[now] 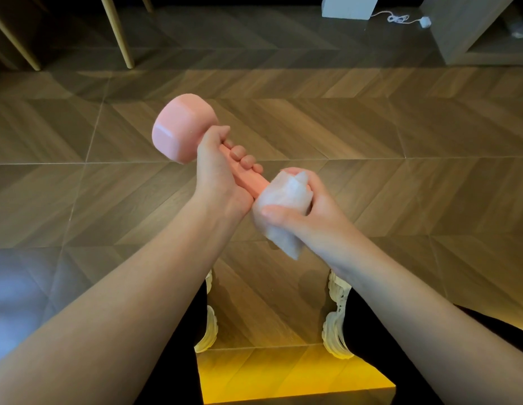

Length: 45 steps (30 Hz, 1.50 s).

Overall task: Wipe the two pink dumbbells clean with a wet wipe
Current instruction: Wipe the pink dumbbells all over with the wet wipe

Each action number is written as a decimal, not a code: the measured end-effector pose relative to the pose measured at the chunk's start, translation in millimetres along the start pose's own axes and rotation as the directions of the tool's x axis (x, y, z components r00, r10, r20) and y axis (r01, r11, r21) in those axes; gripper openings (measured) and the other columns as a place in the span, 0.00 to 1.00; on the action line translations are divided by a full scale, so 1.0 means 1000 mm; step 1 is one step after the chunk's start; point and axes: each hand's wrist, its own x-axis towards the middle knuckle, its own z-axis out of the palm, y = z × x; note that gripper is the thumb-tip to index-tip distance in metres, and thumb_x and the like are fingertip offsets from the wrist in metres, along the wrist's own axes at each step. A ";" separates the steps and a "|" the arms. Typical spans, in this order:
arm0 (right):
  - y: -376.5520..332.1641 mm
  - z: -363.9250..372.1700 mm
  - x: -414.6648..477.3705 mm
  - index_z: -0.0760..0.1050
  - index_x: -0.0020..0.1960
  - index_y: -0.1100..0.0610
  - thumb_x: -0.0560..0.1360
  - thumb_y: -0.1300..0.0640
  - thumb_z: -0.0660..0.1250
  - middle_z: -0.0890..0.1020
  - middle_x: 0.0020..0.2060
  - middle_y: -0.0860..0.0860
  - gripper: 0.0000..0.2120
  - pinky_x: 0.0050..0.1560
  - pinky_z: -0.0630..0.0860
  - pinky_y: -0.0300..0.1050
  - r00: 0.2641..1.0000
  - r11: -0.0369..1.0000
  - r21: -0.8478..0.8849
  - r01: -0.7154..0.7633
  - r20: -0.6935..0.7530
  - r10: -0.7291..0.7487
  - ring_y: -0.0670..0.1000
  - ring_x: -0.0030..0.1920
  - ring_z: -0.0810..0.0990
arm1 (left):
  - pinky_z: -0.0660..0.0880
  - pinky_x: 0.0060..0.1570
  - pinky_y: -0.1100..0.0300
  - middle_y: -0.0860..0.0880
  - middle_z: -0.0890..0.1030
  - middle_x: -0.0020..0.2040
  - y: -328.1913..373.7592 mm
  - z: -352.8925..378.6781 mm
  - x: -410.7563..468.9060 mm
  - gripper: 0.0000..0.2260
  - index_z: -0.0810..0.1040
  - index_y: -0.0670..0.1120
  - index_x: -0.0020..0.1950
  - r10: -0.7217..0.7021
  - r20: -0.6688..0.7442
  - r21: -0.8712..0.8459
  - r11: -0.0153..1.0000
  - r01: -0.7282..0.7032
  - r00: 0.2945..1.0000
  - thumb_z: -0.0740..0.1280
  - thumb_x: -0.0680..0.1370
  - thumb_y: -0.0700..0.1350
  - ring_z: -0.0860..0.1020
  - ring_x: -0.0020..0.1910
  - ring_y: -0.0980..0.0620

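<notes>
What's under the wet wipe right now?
The handle of the pink dumbbell runs into the wet wipe, which the right hand grips around it. The near end is covered and cannot be seen.

No readable text, label, brand, number or sign in view. The faceted head of the smooth pink dumbbell faces the camera and is plain, with no weight figure legible. The white rectangular box at the top edge shows a blank side.
</notes>
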 end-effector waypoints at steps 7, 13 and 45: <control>-0.007 -0.009 0.000 0.75 0.64 0.53 0.80 0.48 0.65 0.81 0.59 0.59 0.16 0.40 0.81 0.51 0.990 0.949 0.292 -0.116 -0.040 0.133 0.58 0.56 0.82 | 0.62 0.24 0.63 0.53 0.60 0.25 0.003 0.001 -0.001 0.16 0.63 0.49 0.30 0.008 0.041 -0.051 0.999 -0.005 0.999 0.62 0.77 0.46 0.59 0.22 0.54; -0.011 -0.018 -0.004 0.71 0.68 0.59 0.72 0.54 0.71 0.81 0.57 0.62 0.27 0.55 0.79 0.65 0.961 0.897 0.383 -0.221 0.244 0.132 0.59 0.53 0.82 | 0.62 0.24 0.62 0.54 0.59 0.25 0.006 0.001 -0.005 0.16 0.63 0.49 0.29 0.034 0.111 -0.077 0.997 -0.026 0.993 0.61 0.77 0.45 0.59 0.22 0.54; -0.008 -0.007 -0.002 0.76 0.60 0.60 0.70 0.41 0.71 0.84 0.44 0.57 0.28 0.48 0.83 0.59 0.989 0.957 0.251 -0.148 0.067 0.135 0.53 0.46 0.84 | 0.61 0.23 0.61 0.53 0.60 0.24 0.001 0.004 -0.008 0.16 0.63 0.49 0.29 0.038 0.211 -0.005 0.999 -0.037 0.977 0.61 0.77 0.45 0.59 0.22 0.54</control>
